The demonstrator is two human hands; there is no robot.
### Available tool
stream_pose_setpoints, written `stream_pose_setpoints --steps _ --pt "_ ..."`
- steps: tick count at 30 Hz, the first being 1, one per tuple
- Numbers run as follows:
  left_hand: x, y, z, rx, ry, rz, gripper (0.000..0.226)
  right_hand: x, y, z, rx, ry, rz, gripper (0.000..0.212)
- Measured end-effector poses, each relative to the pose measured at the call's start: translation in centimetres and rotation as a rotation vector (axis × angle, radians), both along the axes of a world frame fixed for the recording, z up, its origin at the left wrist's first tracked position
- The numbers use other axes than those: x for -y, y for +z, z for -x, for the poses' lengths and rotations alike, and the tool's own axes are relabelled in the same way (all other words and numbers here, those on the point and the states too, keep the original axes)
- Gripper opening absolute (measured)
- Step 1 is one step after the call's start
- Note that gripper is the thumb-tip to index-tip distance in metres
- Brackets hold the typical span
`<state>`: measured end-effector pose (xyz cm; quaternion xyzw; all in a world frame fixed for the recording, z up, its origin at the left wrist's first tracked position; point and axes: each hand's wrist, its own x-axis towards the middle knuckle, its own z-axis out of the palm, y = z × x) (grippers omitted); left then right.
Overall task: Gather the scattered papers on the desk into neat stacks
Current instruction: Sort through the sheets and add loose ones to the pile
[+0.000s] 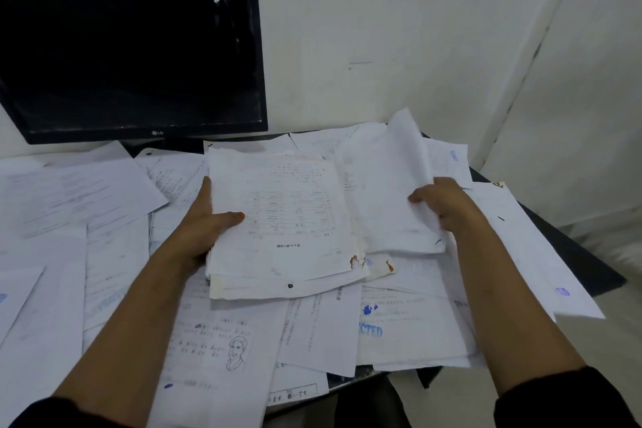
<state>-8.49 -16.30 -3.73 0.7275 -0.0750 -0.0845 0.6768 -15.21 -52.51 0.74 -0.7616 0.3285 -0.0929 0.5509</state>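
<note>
Dozens of loose papers (114, 254) cover my dark worktop (569, 254), overlapping at all angles, some hanging over its near and right edges. Behind them, at the far left of the worktop, a black monitor (132, 52) stands against the white wall (399, 28), its screen dark.

Just right of the monitor's base and nearer to me, I hold a stack of sheets (285, 219) above the scatter; its top page carries a printed table, and brown stains mark its near right corner. Further right of the monitor, a smaller bundle of pages (389, 191) curls upward at its far end, its left edge overlapping the stack.

My left hand (199, 226) grips the stack's left edge, thumb pressed flat on top and the other fingers hidden beneath. My right hand (448, 201) pinches the bundle's right side, fingers (422, 197) curled over the top sheet. Both dark sleeves (573, 400) show at the bottom.
</note>
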Motion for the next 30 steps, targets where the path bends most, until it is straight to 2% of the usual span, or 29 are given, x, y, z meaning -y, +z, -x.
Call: stream_pose_setpoints --steps 5,9,11,14,17,21,24,26,29,30 --pt "0.4 -0.2 0.2 0.031 -0.034 -0.005 0.064 0.3 2.0 -0.4 0.386 -0.281 -0.241 0.038" --pt "0.6 -0.2 0.3 0.011 -0.071 0.037 0.066 -0.5 3.4 -0.7 0.537 -0.38 -0.397 0.025" --pt "0.9 -0.2 0.4 0.008 -0.089 0.036 0.067 -0.7 3.6 -0.8 0.582 -0.392 -0.403 0.024" --pt "1.6 0.0 0.6 -0.014 -0.075 0.066 0.06 -1.6 3.4 -1.1 0.509 -0.259 -0.378 0.03" --pt "2.0 0.3 0.5 -0.167 -0.01 0.195 0.041 -4.4 2.1 -0.9 0.371 -0.003 -0.306 0.03" --pt "2.2 0.5 0.7 -0.257 -0.043 0.279 0.05 -7.8 -0.8 -0.4 0.129 0.318 -0.203 0.031" --pt "2.3 0.5 1.1 -0.186 -0.037 0.183 0.035 -9.1 -1.7 -0.5 -0.001 0.407 0.128 0.041" --pt "2.0 0.3 1.2 -0.084 -0.059 0.101 0.041 -9.4 -1.9 -0.7 -0.028 0.435 0.294 0.047" --pt "1.8 0.6 1.6 0.004 -0.047 0.172 0.052 -8.9 -2.4 -1.1 0.059 0.347 0.422 0.057" --pt "1.8 1.0 1.7 0.026 -0.044 0.21 0.052 -8.7 -2.3 -1.3 0.091 0.3 0.397 0.066"
